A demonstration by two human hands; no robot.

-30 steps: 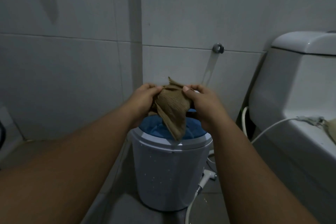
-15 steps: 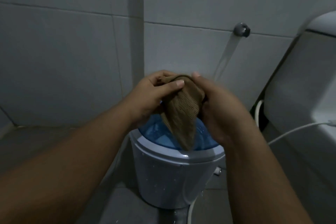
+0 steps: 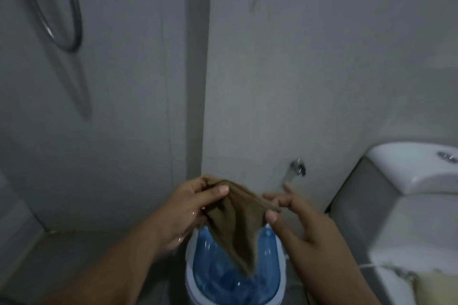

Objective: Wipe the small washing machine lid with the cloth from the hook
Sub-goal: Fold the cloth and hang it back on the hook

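Landmark: the lid [image 3: 218, 272], the blue translucent top of the small washer [image 3: 190, 285], low in the view and partly cut off by the bottom edge.

Nearest you, both forearms reach in over the lid from either side. Your left hand [image 3: 190, 208] sits above the lid's left rim, thumb pressed against the fingers, pinching the upper left corner of the cloth [image 3: 235, 225]. Your right hand [image 3: 292, 218] sits above the lid's right rim; thumb and forefinger nip the cloth's upper right edge, the other fingers spread loose and slightly blurred.

The cloth, brown and ribbed, is stretched between the two hands along its top edge, running left-right across the lid. From that edge it hangs down to a point over the lid's middle. You cannot tell whether the tip touches the blue surface or hangs just clear of it.

Judgement: the cloth is off the hook and wiping has not begun. The lid lies straight below the hands, so the coming move is downward, not sideways. Both hands are about equally near; either could bunch the cloth and press it flat. Hanging loose, it may only drag a corner.

Beyond the lid: a wall valve [image 3: 297, 167] up and right of it, a toilet tank [image 3: 409, 173] further right, a hose loop [image 3: 67, 20] high on the wall to its left.
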